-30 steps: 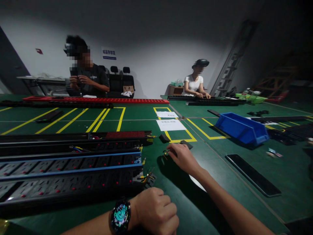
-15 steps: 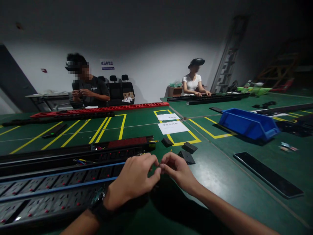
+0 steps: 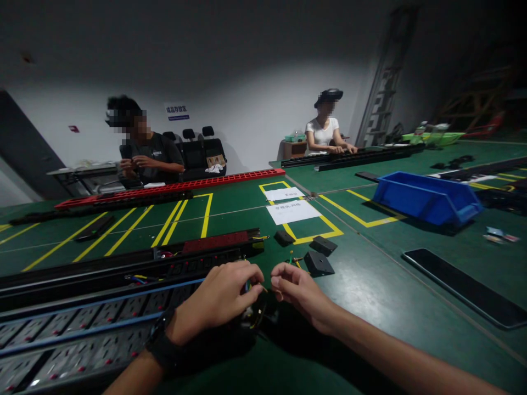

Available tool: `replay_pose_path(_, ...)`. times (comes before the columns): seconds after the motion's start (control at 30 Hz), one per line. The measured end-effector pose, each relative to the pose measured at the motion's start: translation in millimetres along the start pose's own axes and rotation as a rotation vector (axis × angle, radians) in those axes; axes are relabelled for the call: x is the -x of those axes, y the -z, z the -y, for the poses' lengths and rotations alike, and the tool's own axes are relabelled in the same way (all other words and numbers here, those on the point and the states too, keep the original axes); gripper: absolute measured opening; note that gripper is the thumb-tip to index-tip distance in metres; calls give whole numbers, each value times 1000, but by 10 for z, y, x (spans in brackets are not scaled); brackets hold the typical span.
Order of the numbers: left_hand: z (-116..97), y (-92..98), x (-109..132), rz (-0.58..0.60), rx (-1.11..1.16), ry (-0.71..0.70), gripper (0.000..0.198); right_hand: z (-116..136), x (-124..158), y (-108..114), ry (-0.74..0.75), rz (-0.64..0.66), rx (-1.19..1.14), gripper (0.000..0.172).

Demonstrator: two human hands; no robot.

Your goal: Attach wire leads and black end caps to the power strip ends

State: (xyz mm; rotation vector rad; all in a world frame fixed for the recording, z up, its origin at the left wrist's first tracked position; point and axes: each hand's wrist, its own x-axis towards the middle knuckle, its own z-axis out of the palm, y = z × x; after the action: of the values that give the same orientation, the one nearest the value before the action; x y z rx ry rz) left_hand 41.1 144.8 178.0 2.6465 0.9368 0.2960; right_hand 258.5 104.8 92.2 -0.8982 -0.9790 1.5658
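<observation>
Green tabletop point(image 3: 370, 258), dim light. Wires point(image 3: 253, 314), thin and partly in shadow, sit under and between the hands, by the right end of the socket strips point(image 3: 82, 343); left knuckles hide where they join. Left hand point(image 3: 222, 293): thumb and fingertips pinched together, one fine wire end poking out. Right hand point(image 3: 304, 296): thumb and forefinger drawn close, a tiny curl just below; cannot tell whether it is gripped. Hands near each other, not touching. Main risk, my judgement: so slender an end could slip the pinch or bend if pulled askew, and the dark patch beneath would make a dropped scrap hard to find. Loose coloured leads point(image 3: 295, 260) lie just beyond the right knuckles, next to a black block point(image 3: 319, 264); a careless lift could brush them aside. Watch point(image 3: 160, 334) on the left wrist could scrape the strips. Writing: wall sign point(image 3: 177, 111) reads 成品存放区, line below too small. Paper sheet point(image 3: 293, 212) carries printed Chinese characters, too soft to read surely; likewise the second sheet point(image 3: 284, 193) behind. Pale lettering on a co-worker's dark shirt point(image 3: 158, 151), illegible. Phone point(image 3: 465, 288): no brand visible.
</observation>
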Motion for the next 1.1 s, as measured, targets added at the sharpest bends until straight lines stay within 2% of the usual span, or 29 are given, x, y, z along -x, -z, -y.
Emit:
replay_pose_path(0.17,154,167,17,-53,-142,142,13,1,-45,48,-57,-100,-127,46)
replay_pose_path(0.33,207,256,36,23,-253,205,12,-11,-61,71,-76,-92,-122,37)
replay_pose_path(0.73,182,57,10,69,-260,167,11,-28,-96,86,-79,-76,-48,35)
replay_pose_path(1.1,106,81,-30,126,-373,208,14,4,-78,62,-86,-72,17,33)
